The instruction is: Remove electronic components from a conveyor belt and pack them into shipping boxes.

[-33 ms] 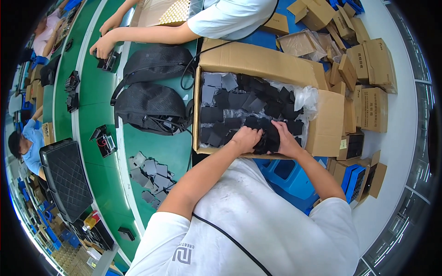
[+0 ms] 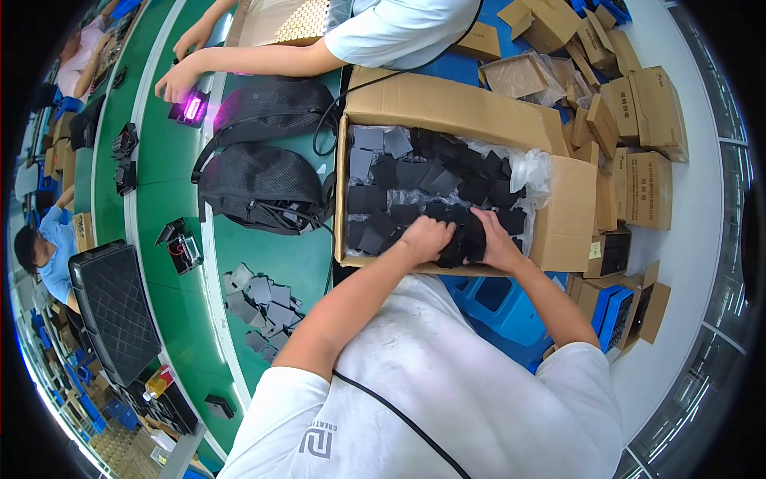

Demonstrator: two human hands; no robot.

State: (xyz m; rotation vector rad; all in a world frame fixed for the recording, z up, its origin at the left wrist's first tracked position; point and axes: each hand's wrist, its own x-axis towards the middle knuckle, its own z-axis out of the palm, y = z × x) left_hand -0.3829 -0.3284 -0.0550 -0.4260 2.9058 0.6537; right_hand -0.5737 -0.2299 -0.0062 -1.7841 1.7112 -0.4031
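An open cardboard box point(image 2: 447, 89) in front of me holds many flat, dark square pieces point(image 2: 440, 177) lying in clear plastic. At its near side, my right hand point(image 2: 501, 243) is closed around several black square pieces point(image 2: 474, 241), thumb on top. My left hand point(image 2: 431, 238) is curled just beside them, knuckles up. Its fingertips are hidden against the black pieces, so what it grips cannot be made out. To the left, a loose heap of grey square pieces point(image 2: 275, 307) lies on the green table point(image 2: 263, 255).
Two black mesh bags point(image 2: 263, 188) sit left of the box. Across from me, a co-worker's hand point(image 2: 179, 80) touches a small device point(image 2: 190, 108) glowing purple. Another small device with wires point(image 2: 183, 249) stands on the bench. A blue plastic stool point(image 2: 507, 307) and cardboard boxes point(image 2: 646, 188) are at right.
A bright purple light has come on in the device at the co-worker's hand. My hands and the black pieces stay almost where they were.
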